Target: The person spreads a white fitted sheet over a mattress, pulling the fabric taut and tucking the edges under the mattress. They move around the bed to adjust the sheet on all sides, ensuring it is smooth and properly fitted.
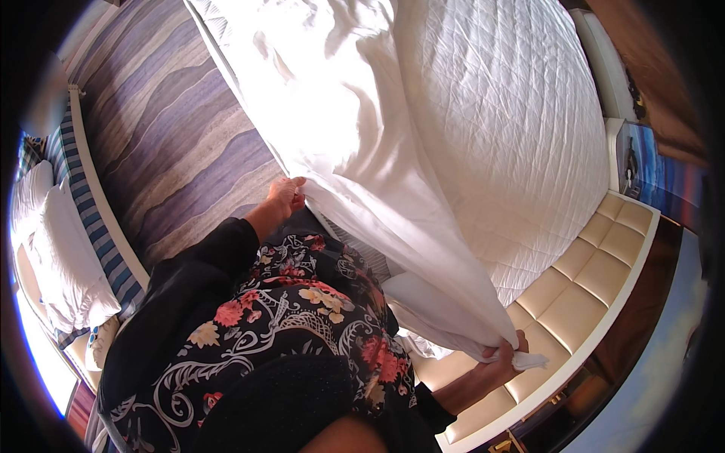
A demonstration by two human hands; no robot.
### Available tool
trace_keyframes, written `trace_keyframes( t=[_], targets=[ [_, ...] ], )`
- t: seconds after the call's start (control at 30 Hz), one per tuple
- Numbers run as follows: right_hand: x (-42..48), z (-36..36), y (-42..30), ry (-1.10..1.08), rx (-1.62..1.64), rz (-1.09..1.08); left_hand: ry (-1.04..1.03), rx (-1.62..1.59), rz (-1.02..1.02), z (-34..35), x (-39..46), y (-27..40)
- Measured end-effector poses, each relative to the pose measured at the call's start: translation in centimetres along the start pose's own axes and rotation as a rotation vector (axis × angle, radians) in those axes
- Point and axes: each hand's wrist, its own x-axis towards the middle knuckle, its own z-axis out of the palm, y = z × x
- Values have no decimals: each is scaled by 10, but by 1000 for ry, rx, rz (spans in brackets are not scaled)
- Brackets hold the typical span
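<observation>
A white sheet [391, 164] lies bunched in long folds over the near side of a bed, partly over a quilted white mattress cover [510, 124]. My left hand [286, 195] pinches the sheet's edge at the side of the mattress. Near the tufted cream headboard [589, 272], my right hand [504, 359] is closed round a gathered corner of the sheet, a short end sticking out past the fingers. Between both hands the cloth is drawn out in a taut fold. The far end of the sheet is overexposed by bright light.
A wavy-patterned carpet [187, 136] covers the floor to the left. Beyond it stands a seat or bed with white pillows [73, 260] and a blue striped cover [85, 198]. The headboard's pale frame [640, 272] curves along the right, near a blue picture panel [651, 164].
</observation>
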Motion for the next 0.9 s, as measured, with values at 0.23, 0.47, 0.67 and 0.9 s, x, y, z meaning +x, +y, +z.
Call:
trace_keyframes(
  t=[0.23,0.47,0.67,0.9],
  targets=[
    [4,0,2,-79,36,-20,159,216,522,14,-40,2],
    [8,2,5,-66,15,6,80,264,617,13,-34,19],
    [8,2,4,-62,30,17,-174,357,155,-4,-20,14],
    [9,1,5,-90,33,11,-366,-166,-214,5,26,2]
  ],
)
